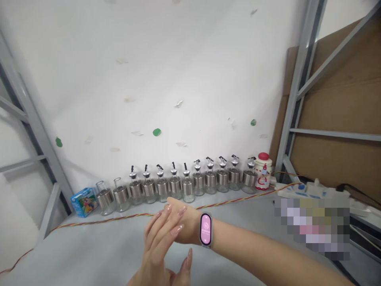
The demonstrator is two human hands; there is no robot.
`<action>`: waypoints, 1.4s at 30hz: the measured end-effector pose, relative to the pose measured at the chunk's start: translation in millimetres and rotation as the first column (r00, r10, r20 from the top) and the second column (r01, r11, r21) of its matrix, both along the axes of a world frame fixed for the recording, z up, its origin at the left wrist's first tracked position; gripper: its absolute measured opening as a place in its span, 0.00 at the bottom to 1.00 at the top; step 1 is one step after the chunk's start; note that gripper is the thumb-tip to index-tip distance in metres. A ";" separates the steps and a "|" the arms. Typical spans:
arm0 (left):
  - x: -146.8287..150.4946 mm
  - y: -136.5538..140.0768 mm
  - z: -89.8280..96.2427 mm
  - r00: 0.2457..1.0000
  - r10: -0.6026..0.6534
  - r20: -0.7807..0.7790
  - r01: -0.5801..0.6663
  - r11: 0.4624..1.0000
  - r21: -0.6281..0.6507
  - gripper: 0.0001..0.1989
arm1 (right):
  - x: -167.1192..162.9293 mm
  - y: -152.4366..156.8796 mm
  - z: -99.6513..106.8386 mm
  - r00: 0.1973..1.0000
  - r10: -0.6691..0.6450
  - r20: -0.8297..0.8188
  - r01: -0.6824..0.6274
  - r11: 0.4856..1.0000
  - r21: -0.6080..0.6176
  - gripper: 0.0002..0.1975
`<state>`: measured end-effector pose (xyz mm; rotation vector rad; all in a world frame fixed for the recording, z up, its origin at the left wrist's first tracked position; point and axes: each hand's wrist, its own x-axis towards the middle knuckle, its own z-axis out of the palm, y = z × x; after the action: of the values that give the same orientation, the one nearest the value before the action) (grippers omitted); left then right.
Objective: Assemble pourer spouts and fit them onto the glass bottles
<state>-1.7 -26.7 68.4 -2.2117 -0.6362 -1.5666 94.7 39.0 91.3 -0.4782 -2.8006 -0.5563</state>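
My left hand point(159, 246) comes up from the bottom edge with fingers stretched out, resting across the back of my right hand point(186, 224). Its thumb stands apart, and no object shows in it. The right forearm reaches in from the lower right, and a fitness band point(205, 229) with a lit pink screen circles that wrist. Most of the right hand's fingers are hidden behind the left hand. Behind both hands stands a row of glass oil bottles point(187, 186) with steel sleeves and pourer spouts. Two bottles point(120, 194) at the row's left end have bare necks.
A blue picture box point(84, 202) is left of the bottles; a white jar point(263, 172) with a red lid is right. A twisted red-yellow cable point(125, 217) crosses the grey table point(89, 250). Power strips point(312, 190) lie near a blurred patch. Grey metal posts point(293, 103) flank the sides.
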 end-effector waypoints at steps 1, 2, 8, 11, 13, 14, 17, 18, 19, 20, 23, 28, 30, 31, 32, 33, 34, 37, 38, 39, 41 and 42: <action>-2.5 1.8 0.3 1.000 -0.010 0.026 0.010 1.000 -0.014 0.28 | 1.9 -0.6 -0.3 1.000 0.010 0.000 -0.010 1.000 0.002 0.04; -6.0 4.3 0.1 0.998 -0.018 0.067 0.021 0.999 -0.034 0.27 | 5.4 -1.9 -1.2 1.000 0.002 -0.016 -0.002 1.000 -0.008 0.04; -33.7 32.7 -31.4 0.969 0.121 0.215 -0.074 0.973 -0.217 0.21 | 50.7 -12.6 -35.5 0.875 -0.342 -0.341 0.182 0.888 -0.423 0.16; -34.1 41.8 -58.5 0.948 0.296 -0.113 -0.312 0.935 -0.169 0.19 | 65.1 -11.8 -67.8 0.711 -0.516 -0.478 0.194 0.797 -0.572 0.13; -26.3 42.5 -70.1 0.910 0.331 -0.251 -0.366 0.924 -0.111 0.20 | 66.2 -9.9 -84.5 0.674 -0.549 -0.494 0.194 0.777 -0.599 0.09; -21.2 41.8 -73.1 0.903 0.338 -0.264 -0.372 0.924 -0.087 0.20 | 65.2 -9.2 -89.9 0.681 -0.544 -0.491 0.198 0.781 -0.592 0.08; -7.6 39.8 -73.9 0.914 0.348 -0.208 -0.372 0.924 -0.086 0.20 | 60.4 -10.0 -94.9 0.748 -0.486 -0.452 0.218 0.823 -0.525 0.07; -5.1 39.8 -72.9 0.914 0.352 -0.203 -0.378 0.920 -0.103 0.19 | 59.2 -11.1 -94.2 0.769 -0.469 -0.434 0.227 0.836 -0.500 0.07; -3.8 40.2 -71.7 0.910 0.355 -0.213 -0.385 0.915 -0.123 0.18 | 58.4 -12.5 -93.0 0.789 -0.454 -0.415 0.236 0.846 -0.478 0.07; -3.7 40.9 -70.8 0.906 0.354 -0.233 -0.391 0.910 -0.140 0.16 | 57.9 -13.9 -91.8 0.805 -0.441 -0.396 0.243 0.855 -0.459 0.07; -7.0 43.5 -69.6 0.888 0.329 -0.320 -0.394 0.905 -0.162 0.11 | 57.9 -16.9 -89.9 0.829 -0.417 -0.372 0.244 0.869 -0.430 0.11; -12.4 46.6 -70.1 0.868 0.293 -0.401 -0.398 0.893 -0.208 0.12 | 59.8 -15.4 -91.3 0.813 -0.397 -0.425 0.201 0.878 -0.435 0.19; -13.5 47.9 -71.1 0.871 0.272 -0.409 -0.386 0.894 -0.227 0.13 | 60.3 -14.5 -90.9 0.817 -0.387 -0.428 0.187 0.880 -0.438 0.21; -13.7 48.5 -71.9 0.872 0.267 -0.410 -0.381 0.897 -0.226 0.13 | 60.4 -14.4 -90.5 0.820 -0.382 -0.426 0.183 0.881 -0.437 0.21; -13.7 49.0 -72.8 0.873 0.270 -0.406 -0.380 0.899 -0.219 0.14 | 60.4 -14.3 -90.3 0.823 -0.380 -0.422 0.183 0.881 -0.437 0.22; -13.4 49.5 -73.9 0.874 0.279 -0.397 -0.382 0.900 -0.209 0.14 | 60.3 -14.3 -90.5 0.825 -0.382 -0.417 0.187 0.880 -0.436 0.22; -12.9 49.8 -75.0 0.877 0.289 -0.383 -0.385 0.901 -0.201 0.15 | 60.2 -14.1 -91.1 0.824 -0.387 -0.414 0.194 0.879 -0.434 0.22; -10.6 50.5 -78.1 0.899 0.287 -0.331 -0.367 0.906 -0.211 0.14 | 59.7 -12.5 -95.4 0.816 -0.394 -0.424 0.216 0.887 -0.408 0.24; -10.0 50.7 -78.9 0.910 0.273 -0.313 -0.350 0.909 -0.225 0.14 | 59.5 -11.7 -97.2 0.814 -0.388 -0.432 0.219 0.894 -0.391 0.25; -9.6 51.0 -79.5 0.919 0.258 -0.298 -0.334 0.911 -0.242 0.13 | 59.2 -11.0 -98.9 0.815 -0.379 -0.439 0.220 0.902 -0.371 0.25; -9.6 51.4 -79.8 0.931 0.226 -0.286 -0.308 0.908 -0.285 0.12 | 58.5 -10.4 -101.3 0.825 -0.359 -0.437 0.214 0.913 -0.346 0.26; -10.0 51.3 -79.5 0.934 0.210 -0.288 -0.298 0.904 -0.307 0.12 | 58.2 -10.5 -101.7 0.833 -0.348 -0.430 0.206 0.916 -0.343 0.26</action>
<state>-11.7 24.6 -11.1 -2.3967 -1.1445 -1.0869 152.9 28.4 -10.4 -0.9556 -2.3351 -0.0545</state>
